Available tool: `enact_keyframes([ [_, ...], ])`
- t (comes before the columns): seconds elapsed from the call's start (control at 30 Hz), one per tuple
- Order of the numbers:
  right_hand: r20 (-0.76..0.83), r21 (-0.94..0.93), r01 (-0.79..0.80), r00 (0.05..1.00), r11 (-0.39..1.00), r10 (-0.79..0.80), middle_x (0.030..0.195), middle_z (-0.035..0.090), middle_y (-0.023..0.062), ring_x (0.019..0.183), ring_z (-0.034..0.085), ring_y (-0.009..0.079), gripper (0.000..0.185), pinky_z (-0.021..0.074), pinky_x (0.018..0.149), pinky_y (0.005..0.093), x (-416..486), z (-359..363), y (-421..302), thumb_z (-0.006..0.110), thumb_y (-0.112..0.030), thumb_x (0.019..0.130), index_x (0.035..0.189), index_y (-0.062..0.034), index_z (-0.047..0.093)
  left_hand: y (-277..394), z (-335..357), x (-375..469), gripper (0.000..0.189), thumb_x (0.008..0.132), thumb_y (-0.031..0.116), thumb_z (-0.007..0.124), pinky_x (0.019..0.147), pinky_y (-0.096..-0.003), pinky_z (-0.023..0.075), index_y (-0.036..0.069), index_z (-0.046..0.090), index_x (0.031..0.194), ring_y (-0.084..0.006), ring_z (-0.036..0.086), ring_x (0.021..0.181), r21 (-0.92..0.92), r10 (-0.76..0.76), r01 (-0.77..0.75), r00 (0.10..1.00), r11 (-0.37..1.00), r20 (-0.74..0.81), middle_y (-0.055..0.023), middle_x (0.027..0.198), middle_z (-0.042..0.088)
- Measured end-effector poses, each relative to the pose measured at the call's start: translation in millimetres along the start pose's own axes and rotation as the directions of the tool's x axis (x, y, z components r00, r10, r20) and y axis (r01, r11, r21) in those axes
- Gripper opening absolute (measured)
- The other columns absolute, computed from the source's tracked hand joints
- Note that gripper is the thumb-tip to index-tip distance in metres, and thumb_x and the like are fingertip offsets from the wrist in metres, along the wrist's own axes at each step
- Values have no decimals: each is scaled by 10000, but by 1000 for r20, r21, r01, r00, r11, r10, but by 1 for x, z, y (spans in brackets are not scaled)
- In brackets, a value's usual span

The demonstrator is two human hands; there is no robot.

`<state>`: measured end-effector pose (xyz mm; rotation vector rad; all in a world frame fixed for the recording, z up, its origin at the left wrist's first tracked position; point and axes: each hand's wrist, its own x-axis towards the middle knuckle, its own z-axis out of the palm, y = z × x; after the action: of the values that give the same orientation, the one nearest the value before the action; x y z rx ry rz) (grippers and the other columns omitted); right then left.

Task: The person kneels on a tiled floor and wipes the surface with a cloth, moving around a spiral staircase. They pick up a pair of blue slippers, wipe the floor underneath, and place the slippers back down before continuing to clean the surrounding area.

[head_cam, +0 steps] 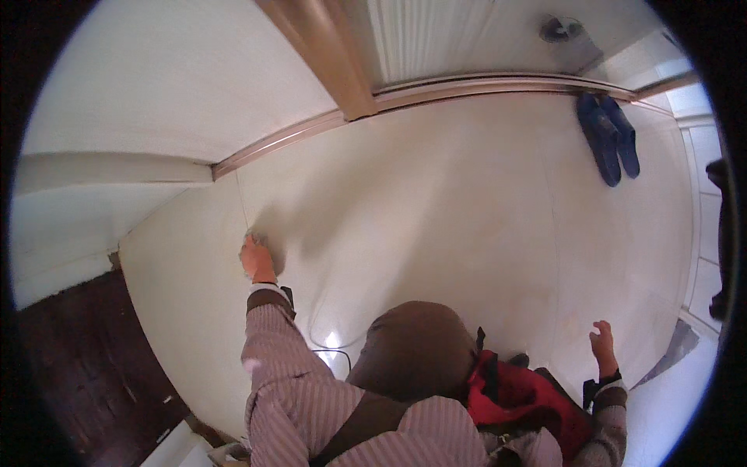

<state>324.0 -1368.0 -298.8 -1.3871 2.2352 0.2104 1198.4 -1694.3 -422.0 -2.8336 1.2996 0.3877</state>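
My left hand is down at the pale floor, its fingers closed around a small greyish wad, perhaps a cloth. The hand hides most of the wad. Its shadow falls just to the right. Well off to the right, my right hand is raised beside my body, loosely bent with thumb and fingers apart and nothing in it. Both wrists wear dark bands over striped sleeves. My knee, in brown cloth, is bent between the two arms, with a red and black bag or cloth beside it.
Dark blue slippers rest by the sliding-door track at the far right. A wooden door post rises from the track. At the left lies a dark wooden surface. A thin dark cable runs near my left arm.
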Motion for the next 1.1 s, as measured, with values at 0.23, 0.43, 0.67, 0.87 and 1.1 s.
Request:
enact_keyframes([
  [0.23, 31, 27, -48, 998, 999, 47, 1240, 440, 221, 1127, 468, 370, 323, 499, 808, 375, -13, 0, -16, 581, -2, 700, 1020, -40, 551, 225, 10, -70, 306, 752, 40, 516, 721, -384, 467, 126, 615, 1028, -296, 565, 896, -28, 924, -970, 238, 241, -299, -118, 1004, 586],
  [0.43, -18, 96, 76, 997, 993, -74, 1213, 444, 223, 1072, 497, 371, 355, 513, 758, 354, -31, 8, -15, 585, -14, 706, 1054, -53, 526, 435, 29, -106, 302, 782, 94, 482, 846, -348, 415, 59, 558, 1073, -258, 479, 1039, 324, 952, -900, -305, -291, 9, -121, 1186, 493],
  [0.67, 59, 130, -95, 994, 987, 88, 1215, 442, 209, 1069, 506, 354, 323, 516, 754, 352, -51, 19, -9, 590, -32, 709, 1030, -42, 550, 433, 21, -36, 347, 785, 108, 490, 867, -335, 416, -7, 529, 1110, -256, 476, 1051, 565, 984, -824, -127, -33, -128, -117, 1191, 484],
  [0.87, 4, 157, 21, 1000, 987, -22, 1212, 440, 208, 1053, 514, 349, 316, 524, 717, 341, -48, 22, -9, 584, -12, 710, 1020, -60, 545, 352, 16, -10, 309, 766, 69, 497, 846, -358, 445, 14, 573, 1061, -283, 494, 1056, 428, 997, -902, 77, 61, 20, -156, 1157, 511],
  [1.1, -83, 75, 161, 984, 984, -154, 1220, 439, 206, 1036, 523, 355, 317, 522, 711, 331, -40, 24, -1, 583, 0, 708, 1019, -53, 549, 258, 18, -65, 323, 756, -32, 532, 879, -385, 448, 54, 566, 1065, -294, 537, 1037, -709, 760, -541, 650, 452, -10, -124, 1135, 563],
])
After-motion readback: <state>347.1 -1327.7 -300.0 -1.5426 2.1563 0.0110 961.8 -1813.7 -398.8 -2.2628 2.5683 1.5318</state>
